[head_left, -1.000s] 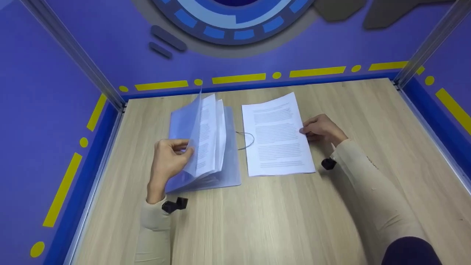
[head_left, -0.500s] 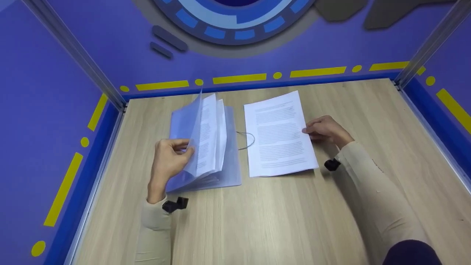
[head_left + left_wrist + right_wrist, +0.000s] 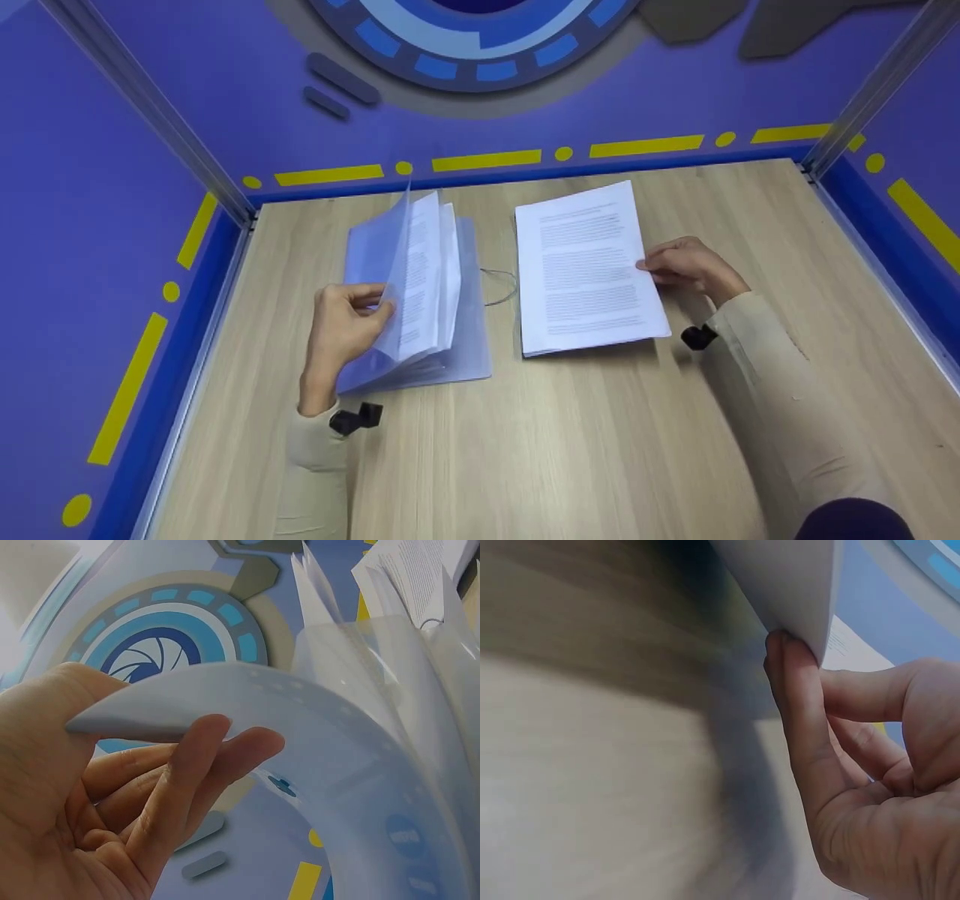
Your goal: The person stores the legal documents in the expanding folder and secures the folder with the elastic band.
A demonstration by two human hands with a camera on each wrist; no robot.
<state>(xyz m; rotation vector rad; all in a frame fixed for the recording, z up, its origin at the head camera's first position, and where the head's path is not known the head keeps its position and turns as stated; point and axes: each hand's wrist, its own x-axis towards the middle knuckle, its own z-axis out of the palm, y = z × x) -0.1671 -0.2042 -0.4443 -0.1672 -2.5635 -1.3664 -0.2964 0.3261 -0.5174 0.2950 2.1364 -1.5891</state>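
Note:
A translucent plastic folder (image 3: pixel 471 352) lies opened on the left of the wooden table, with printed pages (image 3: pixel 420 277) standing fanned inside it. Its clear cover (image 3: pixel 390 255) is lifted, pinched by my left hand (image 3: pixel 341 326) between thumb and fingers. In the left wrist view that cover (image 3: pixel 360 742) bends in an arc away from the fingers. To the right of the folder, my right hand (image 3: pixel 694 262) pinches the right edge of a small stack of printed paper (image 3: pixel 592 270). The right wrist view has thumb and fingertips at the corner of the paper (image 3: pixel 795 592), which is tilted up.
A thin cord loop (image 3: pixel 514 281) sticks out from the folder's right side toward the paper stack. Blue panels (image 3: pixel 525 127) with metal corner posts (image 3: pixel 855 105) stand around the back and sides of the table (image 3: pixel 570 450).
My right hand has drawn the paper stack to the right and raised its right side, off the cord loop. My left hand keeps its hold on the folder cover, unmoved.

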